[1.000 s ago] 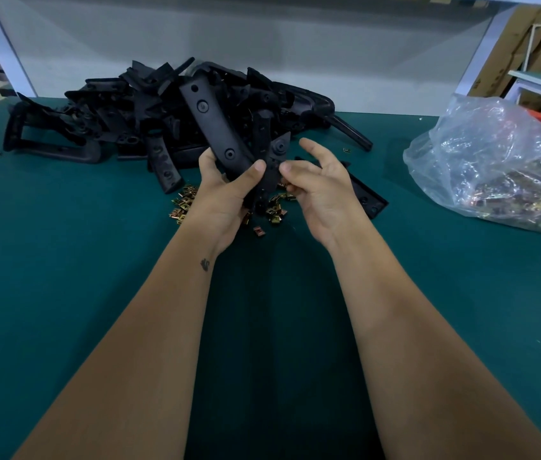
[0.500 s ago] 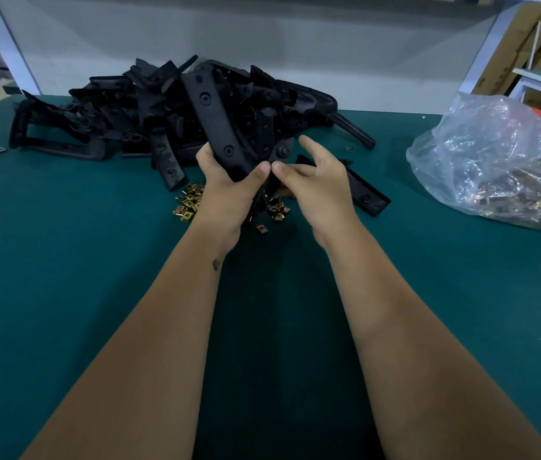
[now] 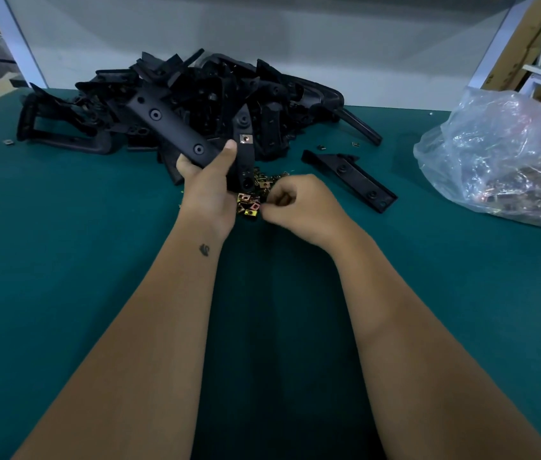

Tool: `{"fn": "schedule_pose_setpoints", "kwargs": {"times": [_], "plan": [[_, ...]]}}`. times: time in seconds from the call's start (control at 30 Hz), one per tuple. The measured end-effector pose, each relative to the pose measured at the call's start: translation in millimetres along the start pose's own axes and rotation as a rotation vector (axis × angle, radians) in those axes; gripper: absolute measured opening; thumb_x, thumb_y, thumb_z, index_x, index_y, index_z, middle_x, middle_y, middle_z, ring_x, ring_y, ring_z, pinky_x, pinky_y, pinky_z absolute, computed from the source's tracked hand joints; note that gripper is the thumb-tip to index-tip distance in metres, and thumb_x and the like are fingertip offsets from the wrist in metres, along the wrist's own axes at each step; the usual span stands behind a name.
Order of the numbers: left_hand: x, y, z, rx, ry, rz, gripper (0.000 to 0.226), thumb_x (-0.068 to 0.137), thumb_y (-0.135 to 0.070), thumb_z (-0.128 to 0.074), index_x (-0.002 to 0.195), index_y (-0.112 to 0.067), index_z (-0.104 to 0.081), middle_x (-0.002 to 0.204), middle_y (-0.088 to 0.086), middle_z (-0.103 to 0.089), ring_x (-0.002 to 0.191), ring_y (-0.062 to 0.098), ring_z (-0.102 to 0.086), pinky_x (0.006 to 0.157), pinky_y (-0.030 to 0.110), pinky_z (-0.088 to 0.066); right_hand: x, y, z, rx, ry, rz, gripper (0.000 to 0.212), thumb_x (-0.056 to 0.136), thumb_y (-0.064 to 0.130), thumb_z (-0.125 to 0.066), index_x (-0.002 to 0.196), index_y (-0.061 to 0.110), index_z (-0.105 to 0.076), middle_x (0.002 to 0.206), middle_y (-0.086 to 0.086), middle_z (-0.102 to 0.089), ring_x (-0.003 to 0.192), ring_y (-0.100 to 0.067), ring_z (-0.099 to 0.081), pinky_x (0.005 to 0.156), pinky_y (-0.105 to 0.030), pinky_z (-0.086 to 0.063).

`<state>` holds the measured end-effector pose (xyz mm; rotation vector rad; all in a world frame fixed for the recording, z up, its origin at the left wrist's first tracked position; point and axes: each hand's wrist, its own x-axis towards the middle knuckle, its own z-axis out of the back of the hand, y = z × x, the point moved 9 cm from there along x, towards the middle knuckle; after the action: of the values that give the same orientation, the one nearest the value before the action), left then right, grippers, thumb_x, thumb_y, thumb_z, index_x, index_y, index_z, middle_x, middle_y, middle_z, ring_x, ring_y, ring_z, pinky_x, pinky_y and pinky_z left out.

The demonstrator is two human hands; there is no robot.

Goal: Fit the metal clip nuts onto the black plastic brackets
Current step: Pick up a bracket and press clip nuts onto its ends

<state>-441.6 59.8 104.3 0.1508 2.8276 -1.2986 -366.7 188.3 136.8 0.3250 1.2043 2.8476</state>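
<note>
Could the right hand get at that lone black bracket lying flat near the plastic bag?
Probably yes. The lone bracket lies in the open on the green table, just beyond the right hand, with nothing on it. That hand's fingers are curled at the clip nuts.

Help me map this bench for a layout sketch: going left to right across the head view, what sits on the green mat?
Heap of black brackets → bracket held in the left hand → loose clip nuts → right hand → single bracket lying flat → clear bag of clip nuts.
</note>
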Motion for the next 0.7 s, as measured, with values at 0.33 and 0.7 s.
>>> {"fn": "schedule_pose_setpoints", "kwargs": {"times": [0.33, 0.7], "plan": [[-6.2, 10.5, -18.4, -0.055, 0.157, 0.091, 0.032, 0.096, -0.002, -0.058, 0.122, -0.015, -0.045, 0.114, 0.010, -0.067, 0.103, 0.023, -0.068, 0.092, 0.042, -0.056, 3.5, -16.3, 18.9, 0.834, -0.245, -0.072, 0.017, 0.090, -0.004, -0.063, 0.091, 0.011, -0.072, 0.073, -0.002, -0.071, 0.069, -0.014, -0.064, 0.069, -0.024, -0.053], [-10.0, 11.4, -17.1, -0.149, 0.136, 0.139, 0.025, 0.100, -0.004, -0.052, 0.121, -0.013, -0.043, 0.118, 0.011, -0.062, 0.109, 0.024, -0.061, 0.094, 0.038, -0.052, 3.2, -11.7, 16.0, 0.941, -0.217, -0.068, 0.016, 0.091, -0.005, -0.059, 0.095, 0.006, -0.070, 0.075, -0.006, -0.070, 0.069, -0.014, -0.067, 0.067, -0.024, -0.055]]}}
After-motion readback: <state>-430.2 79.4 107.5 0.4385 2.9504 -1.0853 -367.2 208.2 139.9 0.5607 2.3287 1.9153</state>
